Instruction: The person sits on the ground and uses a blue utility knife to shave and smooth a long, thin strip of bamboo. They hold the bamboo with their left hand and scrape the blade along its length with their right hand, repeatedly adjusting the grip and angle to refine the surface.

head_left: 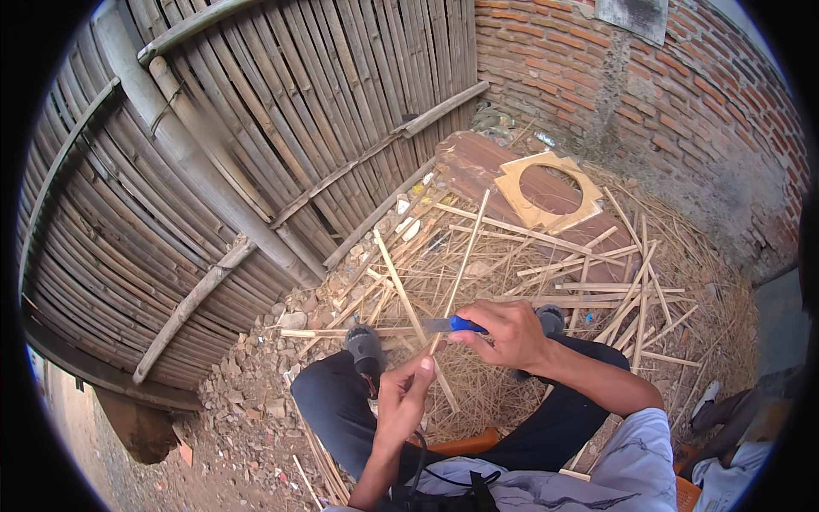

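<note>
At the far left, a fence of upright bamboo slats point(281, 102), tied to thicker bamboo poles, curves round above ground strewn with stone rubble point(247, 401). To its right, low in the view, comes the left hand point(405, 397), its thumb and fingers clamped on the lower end of a thin bamboo strip point(465, 264). This strip lies in front of the person, between the two knees, slanting up and slightly right from the grip. It is pale yellow, long, narrow and nearly straight, with plain, bare sides; its finer surface is too small to make out. Just above the left thumb, the grey blade of a knife point(438, 325) crosses the strip, apparently touching it. The right hand point(512, 333) has its fingers closed around the knife's blue handle. Beyond and to the right, loose bamboo strips point(512, 228) of similar colour lie crisscrossed over a bed of dry, straw-like shavings point(503, 410). Farther back, a tan frame with a round hole point(509, 183) rests on a brown board point(469, 166), before a brick wall point(546, 43). At the right edge, another person's legs point(725, 416) show.
</note>
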Tool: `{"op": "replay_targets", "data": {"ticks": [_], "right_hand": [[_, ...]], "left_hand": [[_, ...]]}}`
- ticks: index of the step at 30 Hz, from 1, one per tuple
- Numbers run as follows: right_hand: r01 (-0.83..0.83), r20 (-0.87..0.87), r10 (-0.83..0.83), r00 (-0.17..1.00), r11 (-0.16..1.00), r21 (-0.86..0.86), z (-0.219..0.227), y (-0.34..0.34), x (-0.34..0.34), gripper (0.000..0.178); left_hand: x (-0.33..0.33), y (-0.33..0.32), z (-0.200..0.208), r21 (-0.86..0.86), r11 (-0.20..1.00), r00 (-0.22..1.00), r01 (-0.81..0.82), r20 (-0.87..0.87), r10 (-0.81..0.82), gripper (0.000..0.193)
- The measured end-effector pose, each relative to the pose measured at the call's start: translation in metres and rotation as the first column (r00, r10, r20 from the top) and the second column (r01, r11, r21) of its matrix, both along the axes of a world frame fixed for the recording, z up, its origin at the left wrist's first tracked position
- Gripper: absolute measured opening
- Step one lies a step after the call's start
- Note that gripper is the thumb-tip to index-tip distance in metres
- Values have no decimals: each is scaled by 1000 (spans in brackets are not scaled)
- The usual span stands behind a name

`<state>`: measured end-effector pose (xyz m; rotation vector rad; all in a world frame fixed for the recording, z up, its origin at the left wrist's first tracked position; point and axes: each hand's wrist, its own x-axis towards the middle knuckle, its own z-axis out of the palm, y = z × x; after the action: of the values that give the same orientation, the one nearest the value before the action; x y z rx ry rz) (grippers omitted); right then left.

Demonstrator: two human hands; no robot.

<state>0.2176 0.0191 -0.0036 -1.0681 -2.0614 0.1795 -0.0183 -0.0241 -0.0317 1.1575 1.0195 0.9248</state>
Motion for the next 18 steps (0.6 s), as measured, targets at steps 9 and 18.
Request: {"op": "replay_targets", "data": {"ticks": [9, 18], "right_hand": [[116, -6, -116, 993, 992, 41, -6, 10, 6, 30], [568, -229, -560, 796, 822, -35, 33, 49, 91, 31]], "left_hand": [[5, -4, -5, 114, 990, 990, -85, -103, 97, 44], [-23, -27, -27, 182, 983, 984, 20, -176, 13, 43]]}}
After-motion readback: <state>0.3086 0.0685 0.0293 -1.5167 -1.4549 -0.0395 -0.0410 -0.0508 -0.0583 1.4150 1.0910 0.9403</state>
